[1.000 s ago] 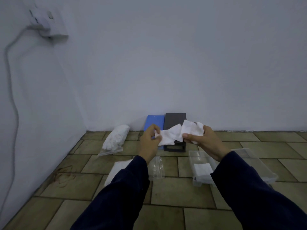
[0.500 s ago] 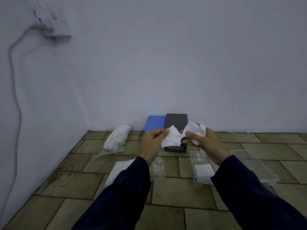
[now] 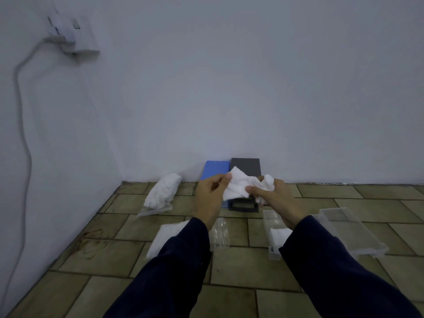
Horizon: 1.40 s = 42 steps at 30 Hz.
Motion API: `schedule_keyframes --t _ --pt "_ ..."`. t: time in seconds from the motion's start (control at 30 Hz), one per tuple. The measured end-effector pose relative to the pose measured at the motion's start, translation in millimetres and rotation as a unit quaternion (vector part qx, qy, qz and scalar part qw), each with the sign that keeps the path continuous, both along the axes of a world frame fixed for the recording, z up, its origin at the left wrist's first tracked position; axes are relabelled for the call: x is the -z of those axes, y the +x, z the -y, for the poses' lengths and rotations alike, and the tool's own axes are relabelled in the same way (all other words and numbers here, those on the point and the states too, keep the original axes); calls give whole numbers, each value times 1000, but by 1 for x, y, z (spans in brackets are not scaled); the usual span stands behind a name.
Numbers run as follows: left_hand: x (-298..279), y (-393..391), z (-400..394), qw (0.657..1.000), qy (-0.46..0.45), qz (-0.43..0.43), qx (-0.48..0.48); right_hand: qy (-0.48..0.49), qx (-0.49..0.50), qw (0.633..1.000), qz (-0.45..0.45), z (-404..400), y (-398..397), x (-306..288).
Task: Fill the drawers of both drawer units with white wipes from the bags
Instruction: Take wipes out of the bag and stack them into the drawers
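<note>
Where walls [image 3: 229, 88] meet, tiled floor [image 3: 241, 267], cable [image 3: 21, 115]

Both hands raised, close together — left [image 3: 210, 193], right [image 3: 274, 196] pinching.

i count two drawer units against the far wall, one blue [image 3: 214, 169] and one dark grey [image 3: 245, 167], standing side by side. two clear drawers lie out on the floor, one [image 3: 270, 220] with a white wipe in it and one [image 3: 351, 228] further right. two bags: a full one [image 3: 161, 195] near the corner and another [image 3: 160, 237] partly behind my left sleeve. two hands, left [image 3: 210, 198] and right [image 3: 278, 199], share one bunch of wipes [image 3: 241, 187]. i can't tell how many wipes that is.
</note>
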<state>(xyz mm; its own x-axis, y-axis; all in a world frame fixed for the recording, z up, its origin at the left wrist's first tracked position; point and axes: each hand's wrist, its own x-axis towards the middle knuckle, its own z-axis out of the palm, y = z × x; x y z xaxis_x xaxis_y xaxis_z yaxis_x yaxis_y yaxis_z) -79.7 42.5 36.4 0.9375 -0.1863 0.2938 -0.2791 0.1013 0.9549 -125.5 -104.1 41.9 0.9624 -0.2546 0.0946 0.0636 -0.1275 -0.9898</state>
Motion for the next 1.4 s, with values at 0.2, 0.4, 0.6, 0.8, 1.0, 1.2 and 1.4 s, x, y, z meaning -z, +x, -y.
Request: schedule_keyframes --t 0.2,0.4,0.6,0.8,1.0,1.2,1.4 --pt "3 1 -1 1000 15 -14 17 5 17 1000 26 0 -1 1" --pt "1 -2 -1 998 24 -26 50 20 56 995 78 9 0 -2" --pt "5 0 -8 992 74 -19 96 19 50 993 101 15 -1 -4" --pt "5 -3 -4 995 38 -17 89 -31 13 991 131 4 -3 -1" --pt "4 -3 -4 994 37 -31 95 -23 77 986 147 -5 -2 2" --pt "3 -8 -5 989 36 -37 138 -53 109 980 160 -6 -2 3" --pt "1 -9 -1 985 41 -66 155 -78 138 973 168 -6 -1 5"
